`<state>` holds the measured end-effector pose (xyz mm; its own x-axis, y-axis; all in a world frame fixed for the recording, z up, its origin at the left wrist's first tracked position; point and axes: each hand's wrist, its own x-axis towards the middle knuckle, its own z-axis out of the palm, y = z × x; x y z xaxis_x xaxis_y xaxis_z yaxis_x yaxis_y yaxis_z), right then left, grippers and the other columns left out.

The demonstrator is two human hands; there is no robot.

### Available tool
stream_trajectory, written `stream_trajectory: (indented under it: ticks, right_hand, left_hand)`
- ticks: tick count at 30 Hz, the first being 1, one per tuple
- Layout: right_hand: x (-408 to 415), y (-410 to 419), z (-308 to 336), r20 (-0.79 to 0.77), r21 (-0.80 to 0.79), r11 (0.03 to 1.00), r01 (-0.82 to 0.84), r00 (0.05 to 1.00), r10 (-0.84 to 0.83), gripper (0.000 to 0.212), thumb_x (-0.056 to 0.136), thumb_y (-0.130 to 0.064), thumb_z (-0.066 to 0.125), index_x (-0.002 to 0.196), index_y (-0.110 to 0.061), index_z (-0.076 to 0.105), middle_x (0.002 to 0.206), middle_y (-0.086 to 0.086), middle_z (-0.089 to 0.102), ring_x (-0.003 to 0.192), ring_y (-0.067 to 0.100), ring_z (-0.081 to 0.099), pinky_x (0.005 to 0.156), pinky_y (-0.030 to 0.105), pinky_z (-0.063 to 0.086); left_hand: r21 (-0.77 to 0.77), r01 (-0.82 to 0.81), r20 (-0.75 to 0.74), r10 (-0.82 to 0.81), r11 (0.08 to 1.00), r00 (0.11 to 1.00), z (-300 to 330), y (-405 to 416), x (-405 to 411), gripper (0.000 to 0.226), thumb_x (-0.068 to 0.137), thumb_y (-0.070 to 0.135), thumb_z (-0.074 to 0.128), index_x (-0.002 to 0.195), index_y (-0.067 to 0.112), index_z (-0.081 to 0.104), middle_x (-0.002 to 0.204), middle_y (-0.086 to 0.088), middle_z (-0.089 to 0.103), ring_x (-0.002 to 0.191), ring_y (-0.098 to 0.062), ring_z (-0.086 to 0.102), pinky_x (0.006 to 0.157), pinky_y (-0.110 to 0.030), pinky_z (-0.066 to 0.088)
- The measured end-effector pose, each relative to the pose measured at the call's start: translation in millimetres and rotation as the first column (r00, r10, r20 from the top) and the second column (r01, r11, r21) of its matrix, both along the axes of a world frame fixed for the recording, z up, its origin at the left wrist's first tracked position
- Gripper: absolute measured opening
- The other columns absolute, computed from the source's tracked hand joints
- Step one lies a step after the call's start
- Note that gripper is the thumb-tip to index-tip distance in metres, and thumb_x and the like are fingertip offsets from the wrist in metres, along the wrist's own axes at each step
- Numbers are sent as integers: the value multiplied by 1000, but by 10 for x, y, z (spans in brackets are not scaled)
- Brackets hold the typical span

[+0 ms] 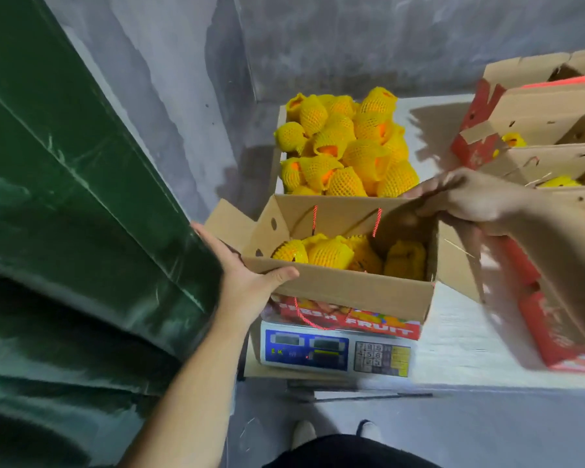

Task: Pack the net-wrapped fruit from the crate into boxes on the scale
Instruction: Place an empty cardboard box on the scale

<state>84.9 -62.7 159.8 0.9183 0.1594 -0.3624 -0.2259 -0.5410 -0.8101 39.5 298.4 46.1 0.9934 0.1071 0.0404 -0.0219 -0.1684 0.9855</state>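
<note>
Fruit [331, 253] in soft foam nets half-fills the box [352, 288] on the scale [335, 352]; it likely bruises, so cradle gently. Left hand [247, 282] grips the near-left rim, right hand [470, 197] pinches the far-right flap; more waits in the crate [345, 143]

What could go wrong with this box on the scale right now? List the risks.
1. The box overhangs the scale, and both hands grip it: the left hand at the near left corner, the right hand on the far right flap. Any pull or pressure probably skews the weight reading.
2. The display is too blurred to read, so weight is unconfirmed.
3. The red cord handle dangles over the scale's front and may snag.
</note>
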Motion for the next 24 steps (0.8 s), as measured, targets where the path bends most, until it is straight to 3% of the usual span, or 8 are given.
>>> stream_trajectory:
  ticks: [3,5,7,9,12,15,17,24]
  right_hand:
    - [10,58,-350,76,2,986,166,983,-166,43,89,20,54,97,-13,81,101,25,76,90,35,73,80,39,61]
    - [38,65,-413,176,35,947,319,931,-320,43,96,13,51,94,-18,80,103,21,76,87,32,72,76,39,60]
    - [-131,147,-602,348,-150,898,414,872,-344,25,100,-7,59,114,-22,74,123,15,69,108,32,65,94,46,53]
    - [-297,186,-716,411,-302,800,518,828,-381,51,94,-25,69,142,-28,52,143,12,54,127,34,53,108,53,45]
    - [-591,370,-852,217,9,848,531,826,-520,48,82,-20,68,123,-45,58,122,6,68,99,24,67,73,50,61]
    - [-695,598,-934,123,185,766,615,759,-639,33,77,-13,60,86,-42,73,68,-10,70,51,3,60,38,26,48]
    - [-641,679,-861,87,264,680,684,686,-723,22,79,-21,62,73,-38,74,55,-14,63,40,1,53,34,18,38]
    - [-584,650,-832,182,10,786,618,772,-609,24,83,-9,58,103,-20,66,93,0,70,91,23,65,71,35,57]
  left_hand:
    - [-28,-2,8,2,1000,1000,-70,-44,26,161,51,45,103,135,75,-31,173,-2,18,154,-21,35,122,-58,36]
    - [76,-25,48,22,997,999,-110,-83,39,162,55,44,100,145,66,-32,161,22,36,133,-10,58,109,-37,53]
    - [189,-107,81,93,976,992,-117,-89,25,164,52,56,99,151,58,-32,166,25,19,128,-3,55,100,-17,48]
    - [332,-176,144,134,927,980,-174,-23,4,156,53,68,94,160,51,-18,169,18,-15,152,-5,18,113,-26,28]
    - [573,-31,163,-77,819,984,-293,107,50,113,75,82,71,165,45,14,174,14,3,159,-23,6,123,-49,16]
    - [310,338,-57,-337,889,940,-322,103,110,81,94,62,66,162,44,27,159,12,48,148,-8,39,120,-55,39]
    - [183,340,-77,-331,922,940,-298,61,114,71,99,45,68,160,38,34,145,14,61,130,-2,59,110,-42,54]
    - [122,279,-150,-260,952,954,-225,19,29,75,94,39,76,157,35,35,141,14,61,124,0,60,94,-23,55]
